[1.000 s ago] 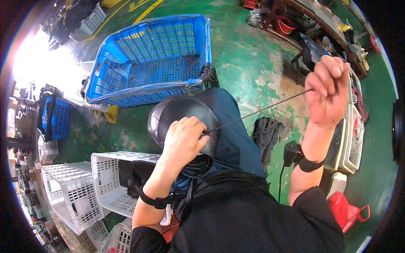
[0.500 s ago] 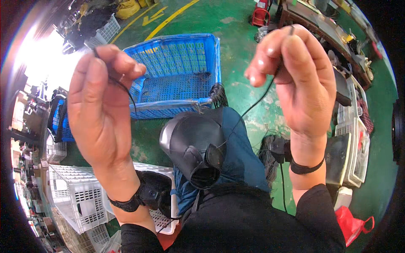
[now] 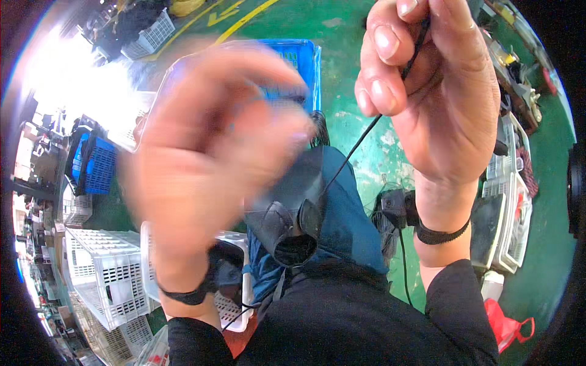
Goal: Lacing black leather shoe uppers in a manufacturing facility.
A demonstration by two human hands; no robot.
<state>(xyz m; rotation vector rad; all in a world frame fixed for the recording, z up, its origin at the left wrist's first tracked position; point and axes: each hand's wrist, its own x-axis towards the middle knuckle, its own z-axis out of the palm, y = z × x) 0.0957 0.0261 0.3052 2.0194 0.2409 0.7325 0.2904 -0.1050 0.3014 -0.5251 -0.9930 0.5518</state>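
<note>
A black shoe upper (image 3: pixel 284 213), with two flaps and a round opening toward me, rests on my blue-trousered lap. From it a thin black lace (image 3: pixel 351 152) runs up taut to my right hand (image 3: pixel 439 91). That hand is raised at the upper right with its fingers curled around the lace. My left hand (image 3: pixel 207 146) is smeared by motion above and left of the shoe upper. Its thumb and fingers bend toward each other, and whether they hold anything is unclear. It hides part of the shoe upper.
Beyond my knees a blue plastic crate (image 3: pixel 314 73) stands on the green floor, mostly behind my left hand. White crates (image 3: pixel 104 268) are at my left, and white trays (image 3: pixel 513 201) at my right. A red bag (image 3: pixel 506 326) lies at the lower right.
My left hand has swung right and inward, over the blue crate; the dark lace it held no longer shows clearly. My right hand has risen, still gripping the lace.
</note>
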